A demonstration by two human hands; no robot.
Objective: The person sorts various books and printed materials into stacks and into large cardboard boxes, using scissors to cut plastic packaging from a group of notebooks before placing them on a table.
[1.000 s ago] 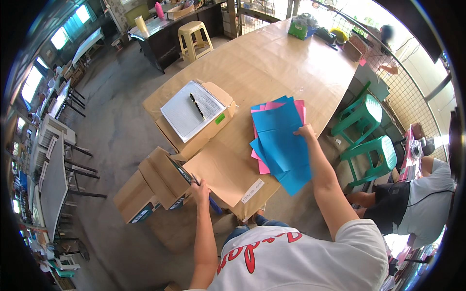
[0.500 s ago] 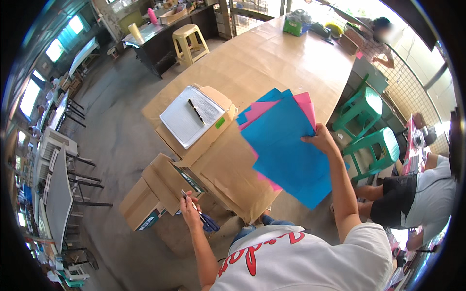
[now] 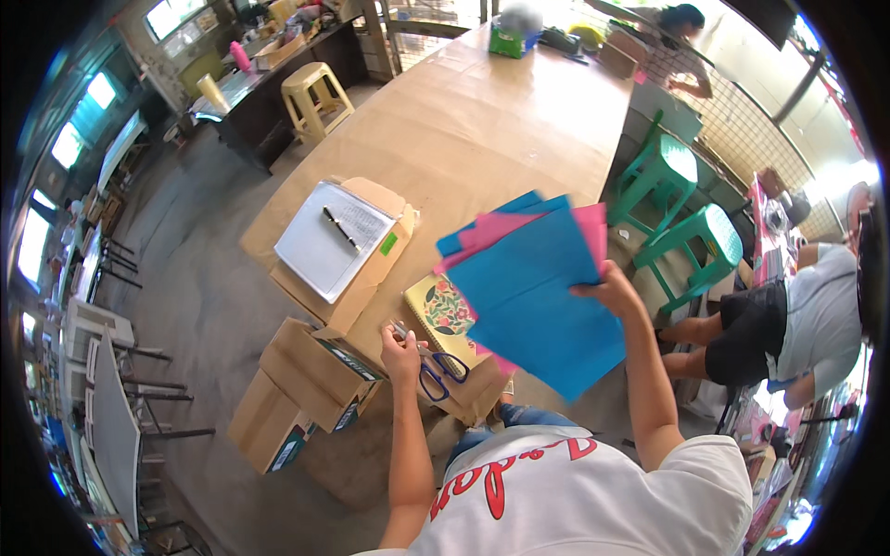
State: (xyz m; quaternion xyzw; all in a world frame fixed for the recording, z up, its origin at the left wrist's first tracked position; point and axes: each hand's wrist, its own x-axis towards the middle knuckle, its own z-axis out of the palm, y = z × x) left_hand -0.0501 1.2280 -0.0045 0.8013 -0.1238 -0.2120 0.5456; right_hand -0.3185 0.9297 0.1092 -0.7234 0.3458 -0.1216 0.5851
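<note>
My right hand (image 3: 612, 289) holds a fan of blue and pink paper sheets (image 3: 533, 296) lifted above the near end of the long brown-paper-covered table (image 3: 482, 120). My left hand (image 3: 400, 341) grips blue-handled scissors (image 3: 436, 363) at the table's near edge. Under the raised sheets lies a spiral notebook (image 3: 443, 310) with a round floral design on its cover. Left of it a white pad with a black pen (image 3: 336, 239) rests on an open cardboard box (image 3: 371, 273).
Two cardboard boxes (image 3: 311, 375) stand on the floor at my left. Green plastic stools (image 3: 691, 227) line the table's right side, and a seated person (image 3: 797, 315) is at far right. A cream stool (image 3: 315, 93) and a dark desk stand at far left; another person (image 3: 681, 42) is at the far end.
My right hand has lifted the coloured sheets off the table and toward me, uncovering the floral notebook. My left hand rose from the floor box to the table edge with the scissors.
</note>
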